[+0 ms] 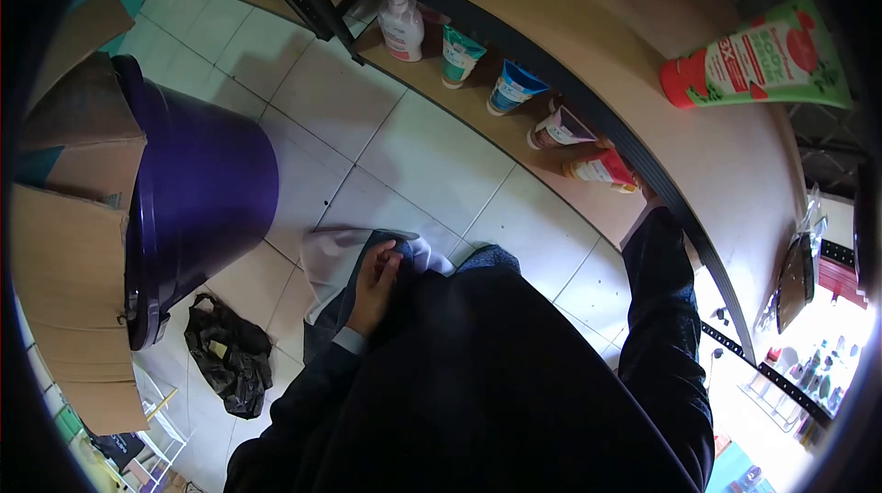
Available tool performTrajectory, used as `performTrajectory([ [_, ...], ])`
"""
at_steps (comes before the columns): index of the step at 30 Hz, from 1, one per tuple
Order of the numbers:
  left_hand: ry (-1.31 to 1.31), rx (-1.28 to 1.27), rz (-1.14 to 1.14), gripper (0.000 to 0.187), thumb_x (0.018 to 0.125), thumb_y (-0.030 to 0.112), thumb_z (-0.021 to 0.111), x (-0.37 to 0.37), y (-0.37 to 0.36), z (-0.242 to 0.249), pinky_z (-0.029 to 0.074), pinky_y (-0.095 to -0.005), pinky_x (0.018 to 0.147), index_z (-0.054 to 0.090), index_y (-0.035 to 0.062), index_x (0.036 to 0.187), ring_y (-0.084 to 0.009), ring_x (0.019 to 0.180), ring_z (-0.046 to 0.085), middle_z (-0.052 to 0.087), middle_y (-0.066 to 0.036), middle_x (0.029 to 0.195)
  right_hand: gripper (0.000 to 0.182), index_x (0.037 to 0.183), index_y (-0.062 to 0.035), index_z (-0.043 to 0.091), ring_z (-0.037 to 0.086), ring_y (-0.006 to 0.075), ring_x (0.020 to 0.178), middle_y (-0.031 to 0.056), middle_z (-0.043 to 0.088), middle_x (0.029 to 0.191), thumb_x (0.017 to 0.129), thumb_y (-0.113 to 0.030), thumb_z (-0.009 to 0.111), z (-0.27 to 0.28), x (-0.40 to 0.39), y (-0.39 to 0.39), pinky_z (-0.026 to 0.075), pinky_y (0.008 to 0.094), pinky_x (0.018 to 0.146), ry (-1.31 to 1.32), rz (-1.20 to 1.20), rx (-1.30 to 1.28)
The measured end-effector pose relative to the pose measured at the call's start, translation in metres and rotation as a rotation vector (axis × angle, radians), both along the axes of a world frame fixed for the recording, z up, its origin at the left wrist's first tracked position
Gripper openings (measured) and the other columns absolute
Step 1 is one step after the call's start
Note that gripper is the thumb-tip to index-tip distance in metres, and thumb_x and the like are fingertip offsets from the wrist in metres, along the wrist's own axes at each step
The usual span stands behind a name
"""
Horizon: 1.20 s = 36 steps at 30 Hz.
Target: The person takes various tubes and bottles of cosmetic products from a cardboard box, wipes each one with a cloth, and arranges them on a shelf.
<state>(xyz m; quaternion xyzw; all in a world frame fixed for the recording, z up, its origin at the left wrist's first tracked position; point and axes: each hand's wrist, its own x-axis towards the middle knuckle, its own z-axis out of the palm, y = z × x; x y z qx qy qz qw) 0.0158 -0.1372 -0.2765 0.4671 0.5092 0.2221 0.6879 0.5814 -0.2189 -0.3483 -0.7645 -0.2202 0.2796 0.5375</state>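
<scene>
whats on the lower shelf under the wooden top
On the lower shelf stand a white pump bottle, two teal tubes and a pale tube; the right hand reaches an orange tube. The wooden top covers whatever sits further back.

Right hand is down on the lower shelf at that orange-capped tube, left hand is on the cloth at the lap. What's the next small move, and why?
Probably draw the orange-and-white tube off the lower wooden shelf toward the body. The right hand reaches under the upper shelf edge and seems closed on it, though the fingers are partly hidden. The left hand rests on the pale cloth, ready to meet it.
</scene>
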Motion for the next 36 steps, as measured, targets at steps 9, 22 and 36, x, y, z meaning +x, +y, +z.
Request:
performTrajectory([
  [9,-0.059,-0.031,0.006,0.034,0.087,0.012,0.055,0.022,0.004,0.013,0.038,-0.0203,0.073,0.044,0.0061,0.119,-0.0063,0.080,0.046,0.050,0.001,0.090,0.039,0.117,-0.0046,0.046,0.056,0.0215,0.094,0.0092,0.055,0.106,0.088,-0.029,0.053,-0.003,0.006,-0.004,0.049,0.0335,0.080,0.038,-0.041,-0.060],
  [22,0.333,1.503,-0.314,0.034,0.070,-0.004,0.063,-0.101,0.074,0.350,0.044,-0.0320,0.066,0.055,0.0045,0.102,-0.0261,0.074,0.057,0.061,-0.008,0.089,0.041,0.118,-0.0031,0.046,0.056,0.0232,0.096,0.0104,0.054,0.105,0.090,-0.032,0.048,0.001,-0.089,-0.091,0.049,0.0357,0.081,0.535,-0.001,0.009],
  [36,1.365,1.312,-0.141,0.028,0.073,0.029,0.065,-0.297,0.200,0.390,0.042,-0.0389,0.058,0.063,0.0013,0.075,-0.0290,0.064,0.058,0.057,-0.016,0.066,0.044,0.122,-0.0014,0.043,0.056,0.0253,0.097,0.0124,0.054,0.107,0.091,-0.033,0.046,0.119,-0.248,-0.093,0.049,0.0381,0.082,0.792,0.132,0.216],
])
